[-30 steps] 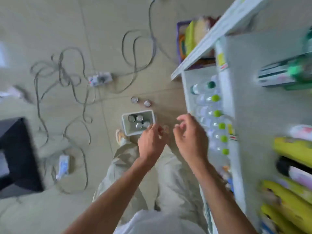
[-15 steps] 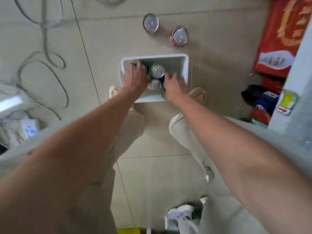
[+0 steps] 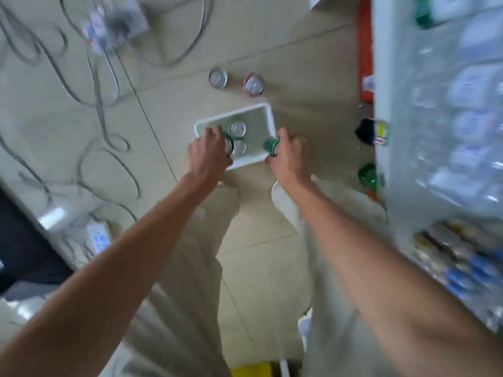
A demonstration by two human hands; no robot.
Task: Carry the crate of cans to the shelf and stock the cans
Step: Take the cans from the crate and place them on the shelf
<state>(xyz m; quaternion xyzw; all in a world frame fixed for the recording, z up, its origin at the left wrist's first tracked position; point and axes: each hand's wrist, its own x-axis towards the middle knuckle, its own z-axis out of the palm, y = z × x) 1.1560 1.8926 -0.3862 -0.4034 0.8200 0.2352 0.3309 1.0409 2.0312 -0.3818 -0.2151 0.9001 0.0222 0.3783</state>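
Note:
A white crate (image 3: 268, 115) sits on the tiled floor in front of my feet. Two silver-topped cans (image 3: 237, 129) stand inside it. My left hand (image 3: 208, 156) is closed around a green can (image 3: 228, 144) at the crate's near left. My right hand (image 3: 290, 156) grips another green can (image 3: 270, 145), tilted, over the crate's near right corner. Two more cans, a silver one (image 3: 218, 78) and a red one (image 3: 253, 84), stand on the floor beyond the crate. The white shelf (image 3: 381, 77) rises at the right.
The shelf holds rows of clear bottles (image 3: 468, 126) and blue-capped items (image 3: 462, 270) lower down. Grey cables (image 3: 103, 110) and a power strip (image 3: 114, 23) sprawl over the floor at left. A dark piece of furniture (image 3: 24, 254) stands at the left edge.
Both hands, which were reaching down into the crate, have closed on a green can each and lifted them. The view has pulled back, bringing the shelf in at the right.

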